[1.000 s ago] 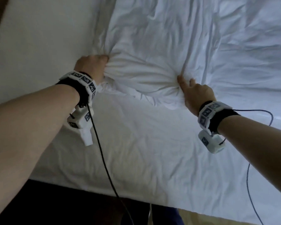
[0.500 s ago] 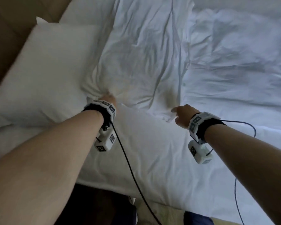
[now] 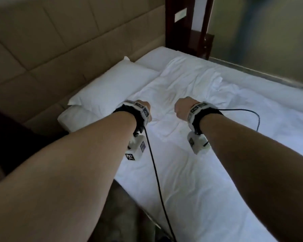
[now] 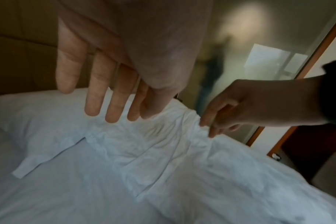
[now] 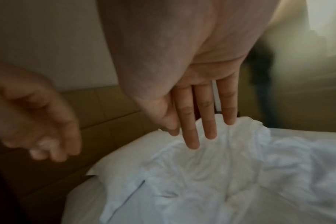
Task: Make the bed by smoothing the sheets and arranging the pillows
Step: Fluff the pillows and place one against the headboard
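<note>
Wrist views — both hands (image 4: 113, 63) (image 5: 188, 91) unclenched, empty.

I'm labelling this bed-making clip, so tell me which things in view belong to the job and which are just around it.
Part of the job:
- smooth pillow by the headboard
- crumpled pillow beside it
- white sheet
- left hand and right hand, both open above the bedding

Just around:
- padded headboard
- dark wooden post
- wrist camera cables
</note>
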The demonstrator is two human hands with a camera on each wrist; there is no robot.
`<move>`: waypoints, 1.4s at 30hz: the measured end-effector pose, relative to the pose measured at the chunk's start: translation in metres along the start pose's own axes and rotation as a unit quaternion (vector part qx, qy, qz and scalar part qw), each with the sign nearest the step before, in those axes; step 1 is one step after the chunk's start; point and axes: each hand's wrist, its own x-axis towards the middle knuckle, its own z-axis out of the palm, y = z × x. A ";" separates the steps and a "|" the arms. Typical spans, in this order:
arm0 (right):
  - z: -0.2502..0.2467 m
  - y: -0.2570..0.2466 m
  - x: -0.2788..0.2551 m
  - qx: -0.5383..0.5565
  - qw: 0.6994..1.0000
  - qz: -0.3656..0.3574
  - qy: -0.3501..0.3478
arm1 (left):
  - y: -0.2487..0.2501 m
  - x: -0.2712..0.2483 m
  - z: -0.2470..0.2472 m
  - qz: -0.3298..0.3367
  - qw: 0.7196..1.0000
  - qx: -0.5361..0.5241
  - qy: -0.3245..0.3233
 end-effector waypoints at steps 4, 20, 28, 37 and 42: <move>-0.036 -0.019 -0.051 -0.013 0.994 -0.088 0.067 | 0.032 -0.083 -0.049 -0.053 0.994 -0.021 0.090; -0.002 0.144 -0.359 -0.095 0.989 -0.078 0.086 | 0.228 -0.322 -0.006 -0.115 0.990 0.054 0.068; -0.014 0.252 -0.415 -0.135 0.985 -0.043 0.101 | 0.324 -0.351 -0.007 -0.097 0.990 0.027 0.098; 0.050 0.416 -0.409 -0.144 0.989 -0.027 -0.001 | 0.484 -0.325 0.062 -0.073 0.997 -0.040 -0.003; 0.106 0.484 -0.421 -0.153 0.984 -0.065 -0.057 | 0.567 -0.309 0.092 -0.063 0.997 -0.035 -0.016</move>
